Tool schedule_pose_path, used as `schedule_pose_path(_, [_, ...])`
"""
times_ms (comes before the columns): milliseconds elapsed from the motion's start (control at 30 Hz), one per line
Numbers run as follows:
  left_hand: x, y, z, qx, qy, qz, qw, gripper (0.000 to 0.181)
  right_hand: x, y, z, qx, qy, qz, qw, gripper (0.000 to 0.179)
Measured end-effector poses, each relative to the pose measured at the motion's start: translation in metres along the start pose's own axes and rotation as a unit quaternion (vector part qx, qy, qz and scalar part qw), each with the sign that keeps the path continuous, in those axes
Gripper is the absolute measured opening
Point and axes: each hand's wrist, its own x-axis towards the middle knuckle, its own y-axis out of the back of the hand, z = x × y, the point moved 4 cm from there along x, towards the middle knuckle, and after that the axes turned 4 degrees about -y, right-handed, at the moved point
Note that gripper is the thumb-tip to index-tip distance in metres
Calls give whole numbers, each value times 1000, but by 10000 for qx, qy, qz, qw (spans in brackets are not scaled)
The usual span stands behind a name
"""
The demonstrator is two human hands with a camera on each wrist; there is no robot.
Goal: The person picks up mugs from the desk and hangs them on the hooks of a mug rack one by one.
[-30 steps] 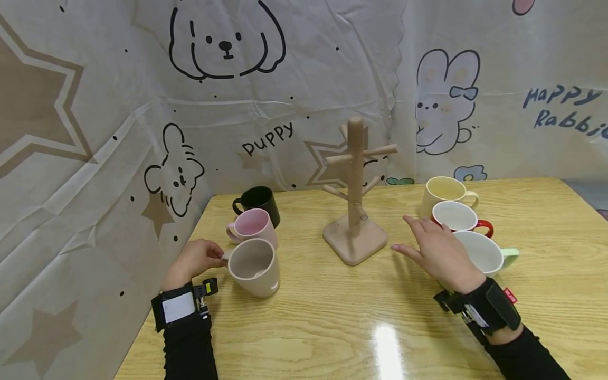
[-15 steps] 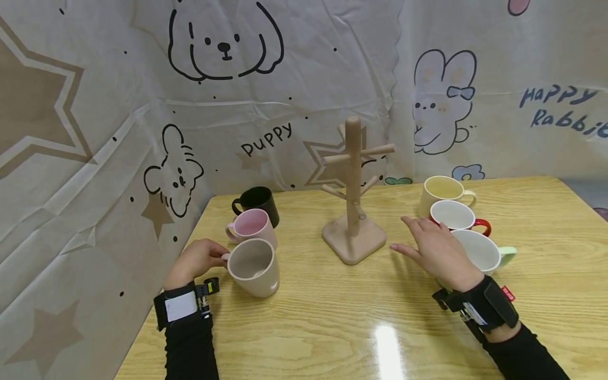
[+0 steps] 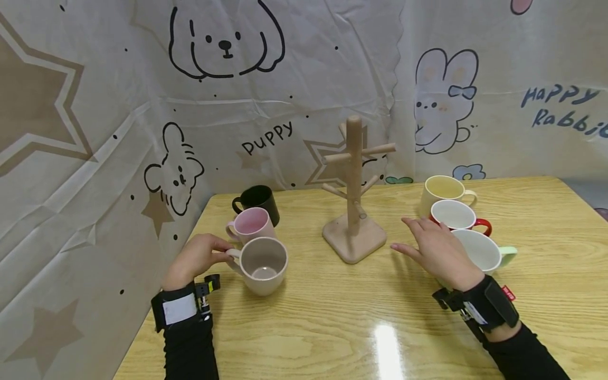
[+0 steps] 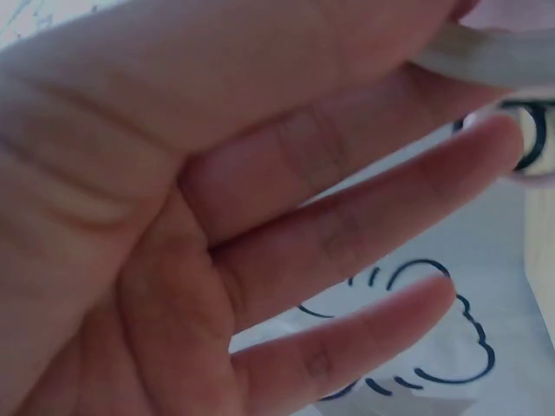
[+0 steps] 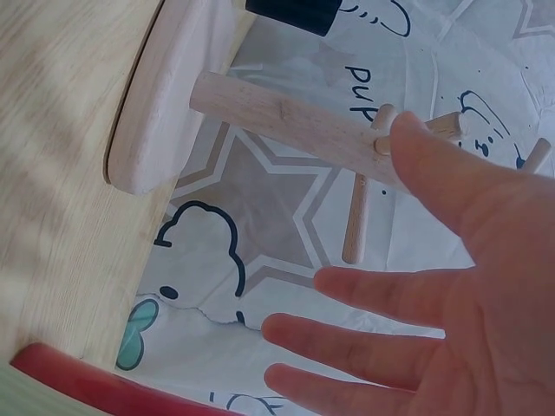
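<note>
A beige mug (image 3: 264, 272) stands at the left front, its mouth turned up towards the head camera. My left hand (image 3: 197, 258) pinches its handle (image 4: 490, 56) between thumb and index finger, the other fingers extended in the left wrist view. Just behind are a pink mug (image 3: 254, 224) and a black mug (image 3: 261, 200). On the right, my right hand (image 3: 442, 256) has its fingers spread and holds nothing. It partly hides a white-lined mug with a pale green handle (image 3: 482, 250); whether it touches that mug, I cannot tell.
A wooden mug tree (image 3: 353, 200) with several bare pegs stands mid-table. Behind the right hand are a white-lined mug with a red handle (image 3: 453, 214) and a yellow mug (image 3: 443, 192). A printed cloth (image 3: 294, 63) hangs along the back and left.
The beige mug has shifted slightly right and turned, showing more of its inside and its handle, still pinched by my left hand. My right hand stays in place.
</note>
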Motion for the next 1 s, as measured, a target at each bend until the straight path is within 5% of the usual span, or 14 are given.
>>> schedule_pose_path(533, [5,3,26,-191,-1017,110,9946,14,0,2,1,117,0,194,9997,57])
schedule_pose_path(1000, [3,4,46,574,-1118,661,9899,10,-1,6,0,32,32,366,9993,53])
